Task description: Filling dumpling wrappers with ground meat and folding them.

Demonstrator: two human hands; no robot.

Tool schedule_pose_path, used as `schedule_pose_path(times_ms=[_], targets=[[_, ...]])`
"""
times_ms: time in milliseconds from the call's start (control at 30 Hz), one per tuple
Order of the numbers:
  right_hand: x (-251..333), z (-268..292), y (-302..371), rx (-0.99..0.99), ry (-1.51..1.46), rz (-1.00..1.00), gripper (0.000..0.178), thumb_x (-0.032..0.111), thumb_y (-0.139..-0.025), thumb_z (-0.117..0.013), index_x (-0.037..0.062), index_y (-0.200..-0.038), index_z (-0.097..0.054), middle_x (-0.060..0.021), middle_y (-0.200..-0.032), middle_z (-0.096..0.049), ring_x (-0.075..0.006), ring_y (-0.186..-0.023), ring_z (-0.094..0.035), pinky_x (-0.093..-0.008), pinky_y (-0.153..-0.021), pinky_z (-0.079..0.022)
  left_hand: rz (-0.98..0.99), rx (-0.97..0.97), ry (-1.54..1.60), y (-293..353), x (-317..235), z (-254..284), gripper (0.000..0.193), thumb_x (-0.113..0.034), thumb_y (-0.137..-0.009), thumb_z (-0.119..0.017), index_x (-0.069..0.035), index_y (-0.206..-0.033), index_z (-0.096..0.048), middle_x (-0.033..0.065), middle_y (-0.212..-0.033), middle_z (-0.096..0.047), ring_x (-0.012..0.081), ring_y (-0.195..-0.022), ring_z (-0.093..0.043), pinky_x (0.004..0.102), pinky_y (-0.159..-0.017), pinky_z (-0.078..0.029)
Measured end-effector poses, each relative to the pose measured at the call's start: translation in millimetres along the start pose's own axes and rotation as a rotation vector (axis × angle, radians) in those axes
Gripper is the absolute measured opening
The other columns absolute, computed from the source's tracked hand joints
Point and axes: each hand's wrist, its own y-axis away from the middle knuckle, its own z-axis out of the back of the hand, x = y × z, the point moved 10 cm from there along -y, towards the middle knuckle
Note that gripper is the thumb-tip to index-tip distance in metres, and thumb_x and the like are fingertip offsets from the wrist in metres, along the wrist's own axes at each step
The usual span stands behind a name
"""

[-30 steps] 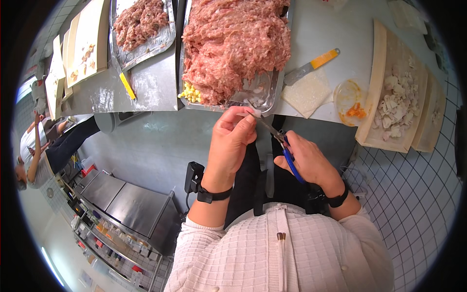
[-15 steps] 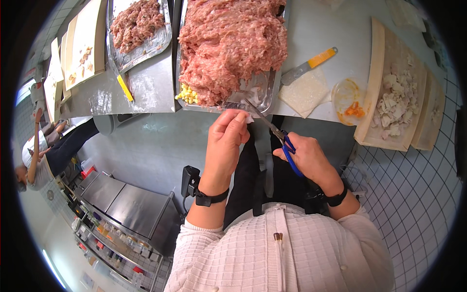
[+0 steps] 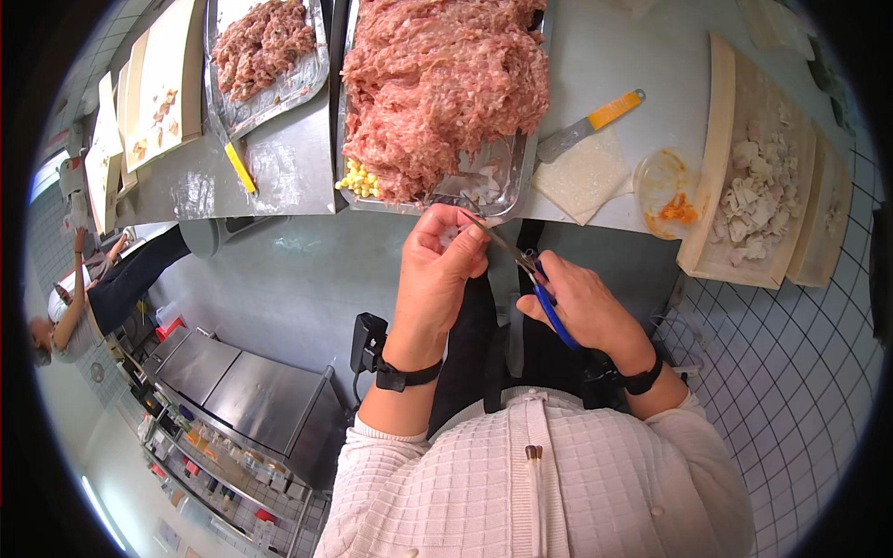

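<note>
In my right hand (image 3: pixel 584 302) are scissors (image 3: pixel 513 249) with blue handles, my fingers wrapped round the grips. Their grey blades point up and left, the tips close by my left thumb. My left hand (image 3: pixel 445 249) is closed on a small whitish piece, mostly hidden by the fingers. Both hands are just off the table's near edge. Beyond them a metal tray (image 3: pixel 519 191) holds a big mound of raw minced meat (image 3: pixel 442 88). Small yellow cubes (image 3: pixel 361 179) lie at its near left corner, and thin whitish scraps (image 3: pixel 479 184) rest on the tray floor near my left hand.
Right of the tray are a yellow-handled spatula (image 3: pixel 595 124), a pale square sheet (image 3: pixel 586 177), a bowl with orange residue (image 3: pixel 662 206) and a wooden-framed box (image 3: pixel 721 158) of whitish pieces. At left sit a smaller meat tray (image 3: pixel 321 79) and another yellow handle (image 3: pixel 239 169). Another person (image 3: pixel 84 298) works far left.
The scissor blades have moved slightly left, over my left fingertips. My left hand has turned a little, its thumb now toward the blades. The far person's arm has shifted.
</note>
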Motion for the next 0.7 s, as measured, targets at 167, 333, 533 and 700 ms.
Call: schedule_pose_path(times_ms=[167,333,533,700], targets=[[-5.2,2.4,-1.4,-0.009,-0.092,-0.057,0.044,0.039,-0.087,-0.070,0.0008,-0.083,-0.048,-0.0199,-0.069,-0.059,-0.0449,-0.072,-0.058,-0.0470,-0.062,-0.047,0.062,-0.098,0.045,-0.1,0.8,2.9,0.008,-0.007,-0.093,-0.063,-0.005,-0.101,-0.060,0.0014,-0.082,-0.059,0.0070,-0.067,-0.047,0.0218,-0.055,-0.035],[-7.1,2.7,-0.3,-0.013,-0.123,-0.047,0.045,0.040,-0.088,-0.068,0.0008,-0.087,-0.047,-0.0203,-0.070,-0.059,-0.0443,-0.072,-0.060,-0.0467,-0.063,-0.048,0.001,-0.049,0.029,-1.4,-0.9,5.5,0.007,-0.006,-0.094,-0.062,-0.005,-0.100,-0.061,0.0004,-0.083,-0.059,0.0069,-0.070,-0.049,0.0218,-0.056,-0.036],[-1.1,-4.7,0.5,-0.001,-0.063,0.055,0.048,0.045,-0.089,-0.066,0.0012,-0.091,-0.046,-0.0199,-0.075,-0.060,-0.0419,-0.077,-0.062,-0.0475,-0.068,-0.048,-0.027,-0.049,0.034,-2.3,-1.2,1.6,0.008,-0.007,-0.092,-0.065,-0.004,-0.098,-0.060,0.0017,-0.085,-0.060,0.0068,-0.067,-0.048,0.0221,-0.058,-0.038],[-0.6,0.6,-4.3,0.020,-0.049,-0.045,0.048,0.045,-0.087,-0.069,0.0009,-0.086,-0.048,-0.0194,-0.072,-0.061,-0.0417,-0.074,-0.061,-0.0469,-0.065,-0.048,-0.023,-0.038,-0.022,-2.5,-0.7,1.9,0.010,-0.009,-0.092,-0.066,-0.003,-0.097,-0.060,0.0030,-0.085,-0.061,0.0066,-0.065,-0.048,0.0220,-0.058,-0.039]])
